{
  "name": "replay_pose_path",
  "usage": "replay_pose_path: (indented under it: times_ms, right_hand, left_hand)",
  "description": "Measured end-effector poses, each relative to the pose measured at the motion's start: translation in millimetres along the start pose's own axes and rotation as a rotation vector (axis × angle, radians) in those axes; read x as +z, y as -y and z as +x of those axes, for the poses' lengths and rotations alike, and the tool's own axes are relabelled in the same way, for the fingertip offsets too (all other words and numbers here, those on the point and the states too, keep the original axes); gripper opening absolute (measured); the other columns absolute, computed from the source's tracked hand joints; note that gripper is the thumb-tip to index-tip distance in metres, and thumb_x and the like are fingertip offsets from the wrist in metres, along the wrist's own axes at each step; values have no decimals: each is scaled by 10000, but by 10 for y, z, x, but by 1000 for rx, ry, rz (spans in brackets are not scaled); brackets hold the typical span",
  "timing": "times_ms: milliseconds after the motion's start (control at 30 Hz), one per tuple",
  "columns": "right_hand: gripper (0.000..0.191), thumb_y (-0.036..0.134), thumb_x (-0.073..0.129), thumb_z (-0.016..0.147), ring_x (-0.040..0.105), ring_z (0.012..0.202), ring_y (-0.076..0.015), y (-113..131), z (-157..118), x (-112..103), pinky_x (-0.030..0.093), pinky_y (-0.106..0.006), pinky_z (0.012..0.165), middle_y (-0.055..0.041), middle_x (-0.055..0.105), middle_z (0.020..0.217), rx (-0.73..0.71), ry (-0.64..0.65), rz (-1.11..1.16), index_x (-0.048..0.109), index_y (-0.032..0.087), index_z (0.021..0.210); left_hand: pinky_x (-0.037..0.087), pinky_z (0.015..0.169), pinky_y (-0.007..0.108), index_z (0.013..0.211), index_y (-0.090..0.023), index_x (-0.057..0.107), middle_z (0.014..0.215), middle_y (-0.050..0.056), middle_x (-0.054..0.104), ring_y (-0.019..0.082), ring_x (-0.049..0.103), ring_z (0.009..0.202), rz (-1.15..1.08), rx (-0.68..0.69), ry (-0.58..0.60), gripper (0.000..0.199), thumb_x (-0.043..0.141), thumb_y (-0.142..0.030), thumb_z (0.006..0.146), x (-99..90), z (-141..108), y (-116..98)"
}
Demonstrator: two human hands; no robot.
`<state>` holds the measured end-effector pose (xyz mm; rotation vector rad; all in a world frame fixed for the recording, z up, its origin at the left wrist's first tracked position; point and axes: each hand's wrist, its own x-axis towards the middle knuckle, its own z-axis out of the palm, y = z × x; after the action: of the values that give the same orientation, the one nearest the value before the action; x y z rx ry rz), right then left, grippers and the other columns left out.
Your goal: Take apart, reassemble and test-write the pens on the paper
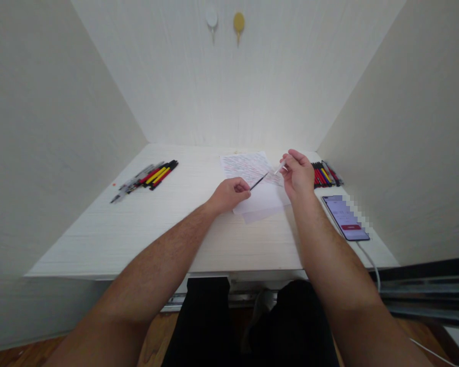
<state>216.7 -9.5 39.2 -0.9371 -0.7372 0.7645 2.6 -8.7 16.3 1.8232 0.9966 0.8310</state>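
Note:
My left hand (pixel 234 193) pinches the end of a thin dark pen refill (pixel 259 181), whose pale tip points up and right. To its right, my right hand (pixel 296 173) is raised, its fingers closed on a whitish, see-through pen barrel (pixel 280 166). A small gap seems to lie between the refill's tip and the barrel. Beneath both hands lie sheets of paper; the upper sheet (pixel 240 165) is covered in coloured scribbled strokes, and its lower part is blank.
At the left lies a row of pens and markers (pixel 156 176) in grey, red, yellow and black. More pens (pixel 323 174) lie beyond my right wrist. A phone (pixel 348 219) with a cable rests at the right edge. Two hooks (pixel 238 23) hang on the wall.

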Motion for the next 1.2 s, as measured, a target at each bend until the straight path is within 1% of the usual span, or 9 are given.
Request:
replay_pose_path:
  times_ms: [200,467,633,733,900,1000,1100,1200]
  right_hand:
    - [328,375,732,682,632,792,-133,-55,21,-22,494,-227,560,7,655,886,-55,5,-81,576,258,945]
    - [332,321,762,655,624,761,-118,-47,-20,8,486,-204,542,17,652,849,-27,-7,-9,594,249,933]
    - [332,324,762,661,621,758,-119,-66,-51,37,496,-214,556,23,651,834,-13,28,-50,595,252,939]
    - [334,308,779,636,618,749,-115,-72,-137,97,511,-218,576,22,656,824,32,82,-39,610,244,917]
    - [353,320,827,594,611,733,-113,-73,-268,177,545,-242,624,15,661,797,131,255,-70,640,224,878]
    - [375,347,845,583,618,741,-112,-56,-278,173,560,-256,658,5,671,815,148,283,-78,653,216,877]
    - [382,352,857,569,630,749,-112,-38,-269,157,567,-259,684,-7,690,834,166,306,-75,669,205,869]
    - [366,363,860,566,628,695,-107,-47,-269,151,570,-262,660,-2,691,785,151,315,-103,675,196,834]
  left_hand:
    - [422,577,222,800,-162,666,703,-3,631,107,540,632,11,32,26,169,716,-285,696,3,13,44]
    - [418,559,216,807,-157,666,688,-6,618,106,538,628,-4,21,37,170,720,-274,695,26,23,72]
    - [412,558,215,813,-162,665,685,-11,612,103,530,619,-5,33,41,169,712,-281,701,24,30,75]
    - [403,554,217,791,-161,653,681,-13,611,104,526,614,-6,40,18,156,703,-277,699,17,23,48]
    - [395,551,222,777,-159,641,679,-11,619,106,526,600,-31,18,-22,142,678,-276,707,4,8,-9]
    - [389,551,223,778,-154,645,668,-14,614,104,519,588,-51,-9,-24,141,669,-271,705,-8,4,-37]
    - [384,552,225,790,-146,660,668,-14,612,103,512,589,-49,-1,-18,143,653,-265,711,-20,1,-51]
    - [388,560,226,797,-144,669,683,-8,622,109,521,608,-34,13,-23,151,648,-269,715,-25,2,-41]
